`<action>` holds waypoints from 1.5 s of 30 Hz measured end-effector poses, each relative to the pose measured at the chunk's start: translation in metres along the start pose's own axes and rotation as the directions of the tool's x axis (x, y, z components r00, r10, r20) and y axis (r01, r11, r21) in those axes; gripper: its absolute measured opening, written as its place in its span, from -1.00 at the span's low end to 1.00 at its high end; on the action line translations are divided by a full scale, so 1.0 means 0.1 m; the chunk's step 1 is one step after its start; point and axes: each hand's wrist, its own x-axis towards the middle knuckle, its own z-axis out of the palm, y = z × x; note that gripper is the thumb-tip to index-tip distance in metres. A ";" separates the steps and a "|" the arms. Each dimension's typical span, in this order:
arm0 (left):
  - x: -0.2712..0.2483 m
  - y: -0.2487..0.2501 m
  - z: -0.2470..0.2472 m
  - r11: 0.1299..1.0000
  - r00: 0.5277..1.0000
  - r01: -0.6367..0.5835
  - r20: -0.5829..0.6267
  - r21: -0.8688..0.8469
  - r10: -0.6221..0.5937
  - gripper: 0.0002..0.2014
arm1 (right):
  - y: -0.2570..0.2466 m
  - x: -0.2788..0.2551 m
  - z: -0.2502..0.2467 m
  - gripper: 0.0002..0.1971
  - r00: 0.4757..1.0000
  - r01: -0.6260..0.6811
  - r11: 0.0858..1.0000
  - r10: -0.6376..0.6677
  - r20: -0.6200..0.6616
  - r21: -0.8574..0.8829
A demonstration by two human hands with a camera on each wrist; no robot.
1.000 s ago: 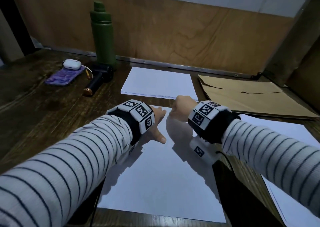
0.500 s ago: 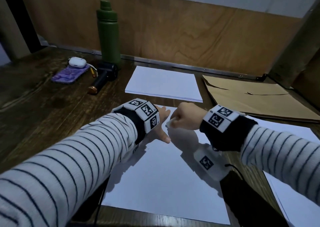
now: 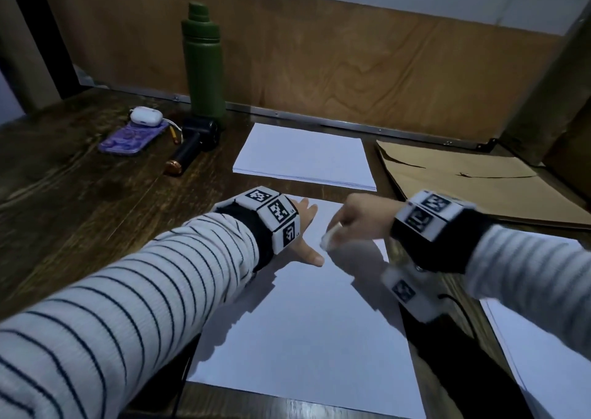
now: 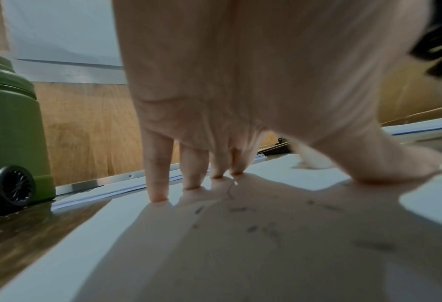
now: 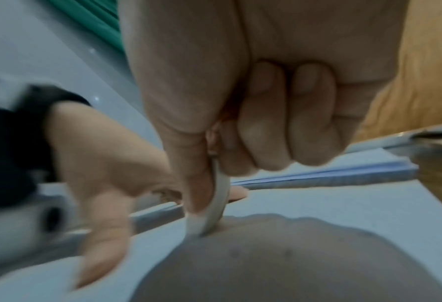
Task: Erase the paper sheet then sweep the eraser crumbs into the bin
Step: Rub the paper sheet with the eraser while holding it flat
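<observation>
A white paper sheet (image 3: 303, 329) lies on the wooden desk in front of me. My left hand (image 3: 305, 233) lies flat on its upper left part, fingers spread and straight, fingertips (image 4: 159, 196) pressing the sheet (image 4: 240, 255). My right hand (image 3: 358, 219) pinches a white eraser (image 3: 329, 238) between thumb and fingers, its tip on the paper just right of the left thumb. In the right wrist view the eraser (image 5: 216, 206) is bent against the sheet (image 5: 344, 214). Dark eraser crumbs (image 4: 253, 227) lie on the paper under my left palm. No bin is in view.
A stack of white paper (image 3: 305, 158) lies behind the sheet, a brown envelope (image 3: 473, 182) at the right, another white sheet (image 3: 543, 338) at the near right. At the back left stand a green bottle (image 3: 203, 63), a black device (image 3: 195, 142), a purple phone (image 3: 132, 139) and a white earbud case (image 3: 144, 116).
My right hand has moved with the eraser from the sheet's top edge down and left, close to the left thumb. The left hand has stayed flat on the paper.
</observation>
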 end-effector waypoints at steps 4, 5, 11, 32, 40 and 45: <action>-0.01 0.00 0.01 1.000 1.000 -0.003 0.005 0.005 0.003 0.07 | 0.06 0.32 -0.06 -0.69 0.979 -0.115 0.993 0.118 -0.167 0.023; -0.01 0.00 0.01 1.000 1.000 -0.001 0.010 0.010 0.001 0.08 | 0.05 0.32 -0.05 -0.70 0.977 -0.110 0.994 0.109 -0.183 0.004; 0.00 -0.01 0.03 1.000 1.000 0.012 0.011 0.003 -0.012 0.10 | -0.01 -0.09 0.07 -0.72 0.991 0.072 0.996 -0.077 0.113 0.046; -0.01 0.01 0.01 1.000 1.000 0.009 0.017 0.028 -0.009 0.09 | 0.18 0.16 -0.01 -0.70 0.967 -0.139 0.986 0.155 -0.202 0.092; 0.02 0.01 0.01 1.000 0.999 0.008 0.031 0.017 -0.009 0.09 | 0.11 -0.16 0.08 -0.74 1.000 -0.026 0.996 0.026 0.004 0.087; 0.00 0.01 0.00 1.000 1.000 0.001 0.028 0.023 -0.001 0.08 | 0.21 0.20 0.00 -0.70 0.966 -0.142 0.984 0.161 -0.203 0.106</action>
